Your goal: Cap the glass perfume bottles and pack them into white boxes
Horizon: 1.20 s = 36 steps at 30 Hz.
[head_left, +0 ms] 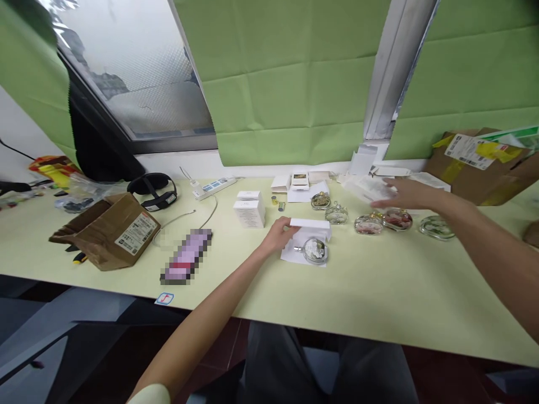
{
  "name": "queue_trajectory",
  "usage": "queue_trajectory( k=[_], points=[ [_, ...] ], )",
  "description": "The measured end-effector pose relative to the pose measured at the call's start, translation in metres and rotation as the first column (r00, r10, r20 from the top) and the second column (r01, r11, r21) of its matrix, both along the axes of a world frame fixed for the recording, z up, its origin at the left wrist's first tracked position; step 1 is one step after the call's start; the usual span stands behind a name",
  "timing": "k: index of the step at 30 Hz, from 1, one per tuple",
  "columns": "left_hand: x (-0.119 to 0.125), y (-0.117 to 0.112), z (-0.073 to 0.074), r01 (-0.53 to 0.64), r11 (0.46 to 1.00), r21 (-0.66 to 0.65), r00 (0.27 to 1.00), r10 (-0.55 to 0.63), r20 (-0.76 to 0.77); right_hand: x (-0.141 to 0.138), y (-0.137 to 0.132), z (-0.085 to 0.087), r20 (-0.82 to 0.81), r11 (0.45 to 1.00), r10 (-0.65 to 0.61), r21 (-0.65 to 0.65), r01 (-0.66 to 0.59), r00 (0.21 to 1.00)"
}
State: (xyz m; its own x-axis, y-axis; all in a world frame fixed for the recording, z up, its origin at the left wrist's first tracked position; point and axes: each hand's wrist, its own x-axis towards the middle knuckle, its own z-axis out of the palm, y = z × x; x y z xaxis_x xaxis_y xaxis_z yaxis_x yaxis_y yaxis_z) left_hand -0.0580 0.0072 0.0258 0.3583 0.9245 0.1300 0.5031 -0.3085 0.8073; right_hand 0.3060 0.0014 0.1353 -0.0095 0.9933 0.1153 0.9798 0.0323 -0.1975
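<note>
My left hand (pixel 278 234) is closed on the left end of a white cardboard box (pixel 310 224) that lies partly unfolded. In front of its raised flap, on white card, rests a round clear glass bottle (pixel 315 251) with white flowers inside. My right hand (pixel 400 194) reaches to the back right, fingers stretched and apart, beside crumpled clear plastic (pixel 364 188); whether they touch is unclear. Below it lie flower-filled bottles: a pink one (pixel 368 224), a red one (pixel 397 220) and a green-and-white one (pixel 437 227).
Upright white boxes (pixel 249 211) stand left of centre. Cardboard cartons sit at the left (pixel 107 230) and right (pixel 467 168). A blurred-out phone (pixel 187 257), a power strip (pixel 216 187) and a black headset (pixel 154 191) are also on the table.
</note>
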Motion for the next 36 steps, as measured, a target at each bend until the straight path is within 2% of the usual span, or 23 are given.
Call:
queue_trajectory(
  k=[1, 3, 4, 5, 7, 8, 10, 12, 15, 17, 20, 22, 24, 26, 28, 29, 30, 32, 34, 36],
  points=[
    [0.006, 0.005, -0.001, -0.036, 0.999, 0.001, 0.999, 0.036, 0.005, -0.012, 0.005, 0.002, -0.009, 0.999, -0.034, 0.021, 0.035, 0.999],
    [0.013, 0.015, -0.005, -0.051, 0.999, 0.002, 0.999, 0.051, 0.002, -0.039, -0.001, 0.002, -0.047, 0.993, -0.071, 0.091, 0.075, 0.996],
    [0.016, 0.019, -0.006, -0.043, 0.999, 0.002, 0.999, 0.043, 0.002, -0.055, -0.011, 0.000, -0.086, 0.987, -0.047, 0.150, 0.059, 0.995],
    [0.017, 0.021, -0.008, -0.033, 0.999, 0.003, 0.999, 0.033, 0.004, -0.072, -0.024, -0.005, -0.114, 0.990, 0.040, 0.143, -0.023, 0.993],
    [0.017, 0.025, -0.011, -0.015, 1.000, 0.016, 1.000, 0.014, 0.011, -0.107, -0.051, -0.023, -0.096, 0.960, 0.281, 0.017, -0.281, 0.955],
    [0.017, 0.026, -0.012, -0.008, 1.000, 0.027, 1.000, 0.007, 0.013, -0.123, -0.062, -0.036, -0.060, 0.935, 0.353, -0.017, -0.354, 0.934],
    [0.017, 0.026, -0.013, -0.001, 0.998, 0.055, 1.000, 0.001, 0.010, -0.149, -0.075, -0.062, -0.029, 0.909, 0.406, -0.089, -0.407, 0.913],
    [0.016, 0.026, -0.010, -0.003, 0.996, 0.086, 1.000, 0.004, -0.007, -0.162, -0.074, -0.082, -0.065, 0.893, 0.417, -0.158, -0.422, 0.907],
    [0.012, 0.029, 0.000, -0.026, 0.991, 0.132, 0.998, 0.033, -0.047, -0.157, -0.066, -0.094, -0.114, 0.884, 0.423, -0.167, -0.437, 0.899],
    [0.008, 0.033, 0.011, -0.071, 0.983, 0.171, 0.994, 0.083, -0.064, -0.145, -0.068, -0.093, -0.252, 0.876, 0.437, -0.100, -0.472, 0.863],
    [0.003, 0.040, 0.032, -0.174, 0.952, 0.252, 0.979, 0.195, -0.062, -0.126, -0.083, -0.095, -0.602, 0.880, 0.365, -0.028, -0.475, 0.711],
    [0.004, 0.042, 0.041, -0.215, 0.912, 0.349, 0.964, 0.255, -0.072, -0.117, -0.093, -0.101, -0.759, 0.888, 0.218, -0.106, -0.448, 0.613],
    [0.008, 0.040, 0.041, -0.187, 0.865, 0.466, 0.947, 0.284, -0.148, -0.112, -0.096, -0.109, -0.829, 0.896, 0.109, -0.156, -0.416, 0.548],
    [0.014, 0.033, 0.034, -0.084, 0.846, 0.527, 0.913, 0.277, -0.300, -0.109, -0.091, -0.117, -0.864, 0.915, 0.088, -0.127, -0.382, 0.497],
    [0.020, 0.022, 0.025, 0.009, 0.859, 0.512, 0.878, 0.238, -0.415, -0.108, -0.080, -0.122, -0.902, 0.920, 0.052, -0.123, -0.372, 0.429],
    [0.023, 0.015, 0.023, 0.036, 0.866, 0.499, 0.882, 0.206, -0.423, -0.107, -0.074, -0.124, -0.921, 0.911, 0.015, -0.148, -0.384, 0.390],
    [0.026, 0.008, 0.023, 0.063, 0.874, 0.483, 0.904, 0.155, -0.398, -0.106, -0.069, -0.125, -0.935, 0.898, -0.023, -0.175, -0.404, 0.353],
    [0.031, -0.005, 0.029, 0.170, 0.890, 0.422, 0.949, -0.032, -0.314, -0.106, -0.059, -0.126, -0.952, 0.877, -0.053, -0.189, -0.442, 0.303],
    [0.038, -0.013, 0.040, 0.369, 0.875, 0.313, 0.915, -0.283, -0.288, -0.106, -0.054, -0.126, -0.950, 0.872, 0.016, -0.140, -0.469, 0.312],
    [0.044, -0.015, 0.050, 0.512, 0.829, 0.226, 0.842, -0.433, -0.321, -0.108, -0.051, -0.125, -0.921, 0.880, 0.117, -0.078, -0.469, 0.372]
  ],
)
